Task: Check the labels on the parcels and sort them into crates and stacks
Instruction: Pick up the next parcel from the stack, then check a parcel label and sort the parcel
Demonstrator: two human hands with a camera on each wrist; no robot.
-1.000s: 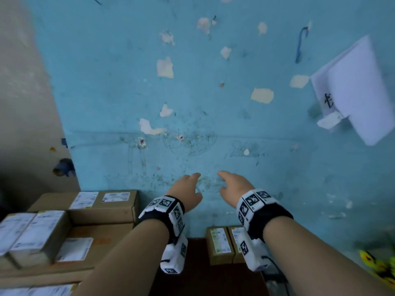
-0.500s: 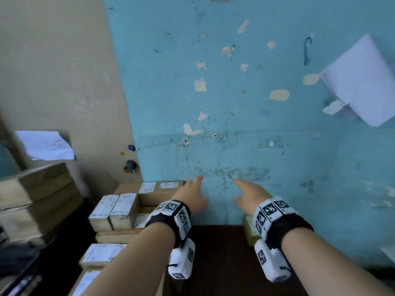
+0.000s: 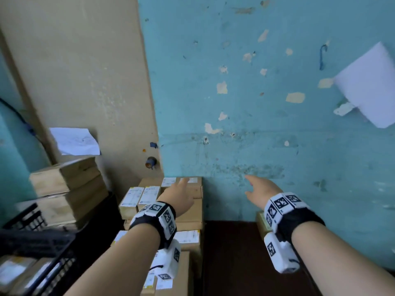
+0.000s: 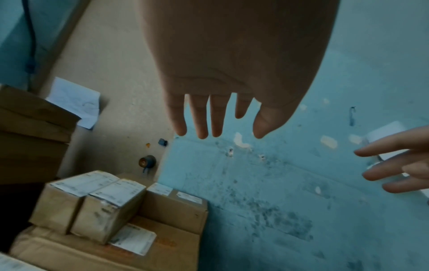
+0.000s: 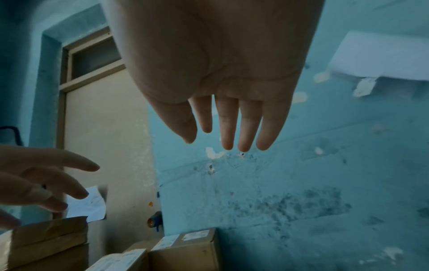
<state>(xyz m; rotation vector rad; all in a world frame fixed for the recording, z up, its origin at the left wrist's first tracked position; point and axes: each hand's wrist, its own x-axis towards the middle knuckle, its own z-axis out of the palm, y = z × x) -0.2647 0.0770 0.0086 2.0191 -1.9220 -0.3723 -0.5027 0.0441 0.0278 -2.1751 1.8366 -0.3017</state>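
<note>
Over the stacked parcels (image 3: 171, 206) by the door (image 3: 85, 82), the view has swung left; the left hand (image 3: 177, 197) and right hand (image 3: 259, 189), both spread and empty, now reach there, probably for another pick.

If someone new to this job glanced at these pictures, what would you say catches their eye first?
Most likely the two bare hands held out empty with straight fingers in front of the peeling turquoise wall: the left hand above the stack of brown cardboard parcels with white labels, the right hand over the dark brown tabletop. Next, the black plastic crate at lower left.
</note>
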